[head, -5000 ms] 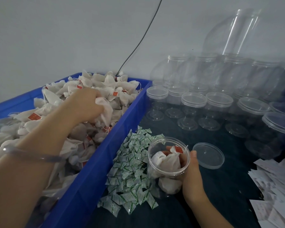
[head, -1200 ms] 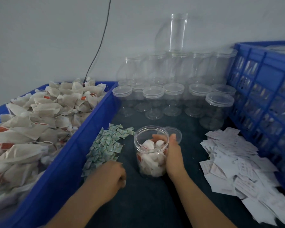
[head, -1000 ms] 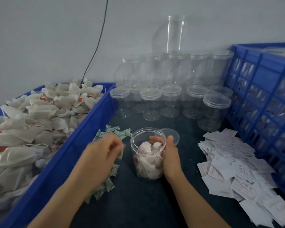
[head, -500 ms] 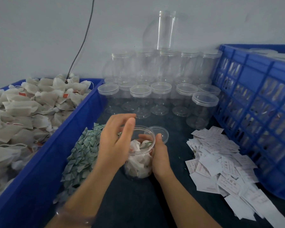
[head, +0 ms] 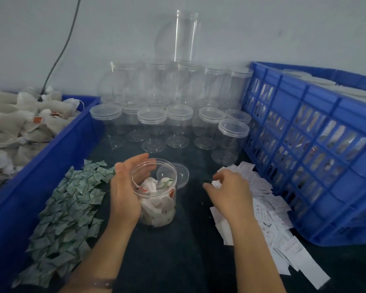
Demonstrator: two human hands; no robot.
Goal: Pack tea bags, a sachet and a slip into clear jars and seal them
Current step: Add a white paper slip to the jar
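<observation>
Nothing here can be read. The white slips (head: 262,210) on the surface (head: 178,254) carry dark print, too small and blurred to make out. The sachets (head: 72,208) bear green markings and the tea bag tags (head: 38,119) are red, but no letters or numbers are legible.

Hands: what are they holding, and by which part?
The left hand grips the jar by its upper side wall. The right hand pinches a slip; which part is hidden.
</observation>
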